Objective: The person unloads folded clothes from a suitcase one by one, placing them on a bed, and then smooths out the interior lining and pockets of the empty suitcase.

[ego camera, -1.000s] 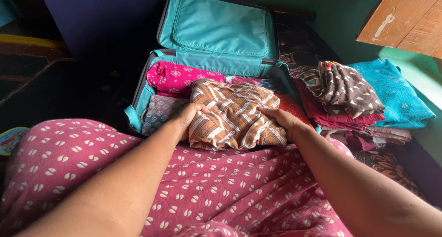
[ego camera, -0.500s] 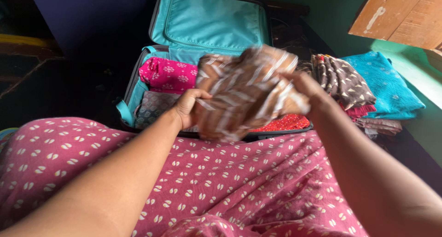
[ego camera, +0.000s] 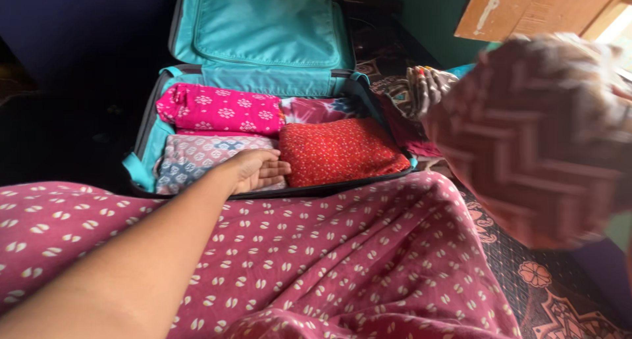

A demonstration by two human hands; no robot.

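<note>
A teal-lined suitcase is lying open on a dark patterned floor covering. The left hand is resting, fingers loosely together, on a grey printed garment inside. The brown zigzag-striped folded garment is being carried aloft at right (blurred; right hand hidden, grip indeterminate), apparently mid-removal; setting it down needs a free spot.

**Hidden, cropped and blurred**

The brown zigzag-striped folded cloth is motion-blurred and runs off the right edge, covering the right hand and most of the clothes pile. The suitcase lid is cropped at the top.
</note>
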